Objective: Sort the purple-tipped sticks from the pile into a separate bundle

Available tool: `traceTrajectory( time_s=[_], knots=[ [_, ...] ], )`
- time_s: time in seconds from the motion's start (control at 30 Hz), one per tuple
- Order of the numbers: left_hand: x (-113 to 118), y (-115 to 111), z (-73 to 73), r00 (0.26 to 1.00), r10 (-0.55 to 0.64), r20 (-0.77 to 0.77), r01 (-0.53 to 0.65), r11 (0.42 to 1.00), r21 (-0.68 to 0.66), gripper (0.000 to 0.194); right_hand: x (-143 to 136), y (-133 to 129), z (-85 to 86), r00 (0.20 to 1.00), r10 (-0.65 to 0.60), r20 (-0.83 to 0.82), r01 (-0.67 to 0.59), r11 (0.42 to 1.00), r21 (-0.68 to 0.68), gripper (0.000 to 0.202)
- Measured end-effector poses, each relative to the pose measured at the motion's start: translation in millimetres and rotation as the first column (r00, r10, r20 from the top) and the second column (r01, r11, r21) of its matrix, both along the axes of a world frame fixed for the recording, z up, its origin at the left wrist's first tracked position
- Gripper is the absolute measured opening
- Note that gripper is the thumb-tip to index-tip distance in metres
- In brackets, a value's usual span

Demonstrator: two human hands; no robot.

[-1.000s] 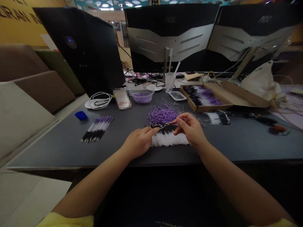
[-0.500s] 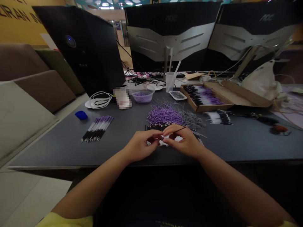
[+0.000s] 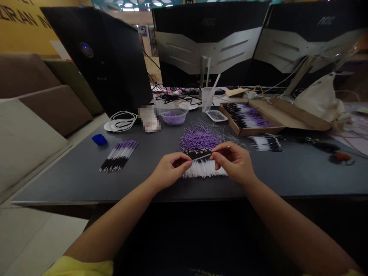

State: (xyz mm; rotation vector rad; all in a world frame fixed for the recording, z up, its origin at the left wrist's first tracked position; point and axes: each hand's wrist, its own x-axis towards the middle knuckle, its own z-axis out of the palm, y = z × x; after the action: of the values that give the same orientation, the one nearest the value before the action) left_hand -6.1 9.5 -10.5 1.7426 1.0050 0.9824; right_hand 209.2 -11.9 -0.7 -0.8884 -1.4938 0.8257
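Observation:
My left hand (image 3: 169,169) is pinched closed at the left end of a thin pale stick (image 3: 201,157). Around its other end the fingers of my right hand (image 3: 236,164) are closed, and a dark slim tip sticks out beyond them. The stick is held nearly level above a row of slim white-and-black sticks (image 3: 205,168) lying side by side. Just behind that row is a heap of short purple pieces (image 3: 199,138). Grey thin pieces (image 3: 230,138) are scattered to its right, partly hidden by my right hand.
Finished-looking purple, white and black sticks (image 3: 119,156) lie at left near a blue cup-like piece (image 3: 99,139). Farther back are a plastic tub (image 3: 174,117), a small tray (image 3: 217,116), a plastic cup (image 3: 206,99) and a cardboard box (image 3: 258,131) of sticks. Monitors (image 3: 207,46) stand behind.
My hands have drawn apart, the right one moving right and slightly up. The pale stick now shows between them, and more of the white row is uncovered.

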Motion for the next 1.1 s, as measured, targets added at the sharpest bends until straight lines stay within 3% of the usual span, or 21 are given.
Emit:
traceTrajectory(
  time_s=[0.13, 0.2, 0.3, 0.43, 0.63, 0.77, 0.87, 0.93, 1.0, 1.07, 1.1],
  knots=[
    [-1, 9, 0.9, 0.946, 0.125, 0.298, -0.084, 0.986, -0.146, 0.020, 1, 5, -1.6, 0.998, -0.023, -0.061, 0.020, 0.998, -0.054, 0.011],
    [-2, 11, 2.5, 0.887, 0.157, 0.434, -0.057, 0.971, -0.234, 0.023, 0, 6, -4.3, 1.000, 0.002, -0.024, -0.003, 0.997, -0.073, 0.013],
    [-4, 12, 4.3, 0.828, 0.216, 0.517, -0.068, 0.955, -0.290, 0.027, -2, 7, -9.3, 0.993, 0.052, 0.107, -0.047, 0.998, -0.050, 0.013],
    [-4, 13, 4.3, 0.801, 0.269, 0.535, -0.164, 0.958, -0.236, 0.031, -2, 6, -12.8, 0.951, 0.055, 0.303, -0.060, 0.998, 0.005, 0.012],
    [-6, 15, 6.3, 0.809, 0.280, 0.517, -0.252, 0.959, -0.126, 0.022, -1, 4, -10.0, 0.891, 0.151, 0.427, -0.153, 0.988, -0.030, 0.014],
    [-15, 21, 10.6, 0.830, 0.279, 0.483, -0.307, 0.951, -0.021, 0.019, 0, 6, -10.6, 0.909, 0.203, 0.365, -0.180, 0.979, -0.095, 0.019],
    [-28, 26, 15.4, 0.894, 0.292, 0.339, -0.352, 0.927, 0.132, 0.018, 2, 9, -13.5, 0.941, 0.234, 0.243, -0.201, 0.967, -0.156, 0.022],
    [-39, 30, 20.4, 0.914, 0.359, 0.191, -0.404, 0.855, 0.325, 0.017, 2, 12, -16.2, 0.950, 0.256, 0.177, -0.226, 0.959, -0.173, 0.026],
    [-54, 34, 27.3, 0.875, 0.483, 0.017, -0.403, 0.709, 0.579, 0.018, 3, 14, -18.8, 0.952, 0.281, 0.124, -0.257, 0.950, -0.180, 0.030],
    [-71, 42, 35.8, 0.783, 0.599, -0.167, -0.283, 0.583, 0.761, 0.022, 3, 15, -20.8, 0.951, 0.297, 0.088, -0.277, 0.943, -0.183, 0.033],
    [-80, 47, 40.2, 0.756, 0.618, -0.217, -0.244, 0.573, 0.782, 0.022, 3, 15, -21.3, 0.951, 0.301, 0.077, -0.283, 0.941, -0.186, 0.034]
  ],
)
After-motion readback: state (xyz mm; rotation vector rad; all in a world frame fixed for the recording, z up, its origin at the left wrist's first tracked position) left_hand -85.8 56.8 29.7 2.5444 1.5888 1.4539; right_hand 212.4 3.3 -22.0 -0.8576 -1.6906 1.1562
